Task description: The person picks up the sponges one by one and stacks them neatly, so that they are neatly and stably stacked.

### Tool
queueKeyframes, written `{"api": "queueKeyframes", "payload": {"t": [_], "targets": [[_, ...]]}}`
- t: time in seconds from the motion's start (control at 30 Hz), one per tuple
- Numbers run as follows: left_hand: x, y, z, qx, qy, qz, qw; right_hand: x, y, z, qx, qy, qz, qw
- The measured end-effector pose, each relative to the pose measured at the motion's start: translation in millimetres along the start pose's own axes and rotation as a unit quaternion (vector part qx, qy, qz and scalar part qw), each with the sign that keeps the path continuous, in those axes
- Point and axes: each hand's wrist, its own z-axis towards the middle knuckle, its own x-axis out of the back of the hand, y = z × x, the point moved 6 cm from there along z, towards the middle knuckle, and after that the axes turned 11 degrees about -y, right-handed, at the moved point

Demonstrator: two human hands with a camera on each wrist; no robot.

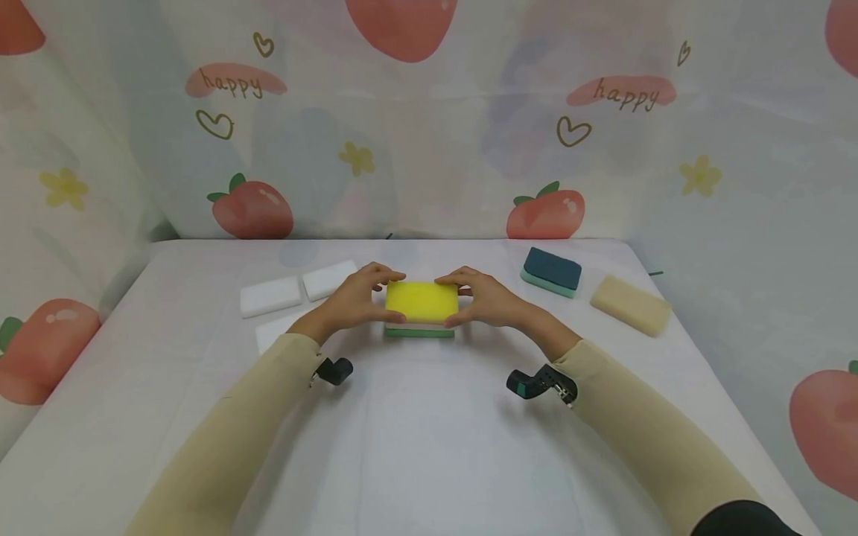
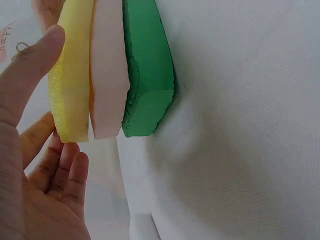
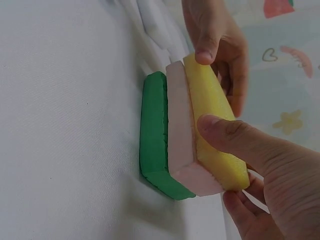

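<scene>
A stack of three sponge-like blocks stands at the middle of the table. Its top is a yellow sponge (image 1: 421,301). Under that lies a pale pink block (image 2: 108,70), and a green block (image 3: 153,125) rests on the table at the bottom. My left hand (image 1: 363,295) grips the left end of the yellow sponge, thumb on the near side and fingers on the far side. At the right end, my right hand (image 1: 488,299) holds it the same way. The yellow sponge lies over the pink block, roughly lined up with it.
White blocks (image 1: 270,296) lie at the left, one partly behind my left forearm. Back right is a dark teal sponge (image 1: 553,269) with a light green underside, and a beige sponge (image 1: 631,305) lies near the right edge of the white-covered table (image 1: 429,432).
</scene>
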Motion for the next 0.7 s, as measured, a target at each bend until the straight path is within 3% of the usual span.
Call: {"api": "queueKeyframes", "payload": {"t": [0.7], "targets": [[-2.4,-1.7,2.3,0.008,-0.006,-0.001,0.9999,2.9,5.5,-3.7,-0.003,0.003,0.006,1.0]]}}
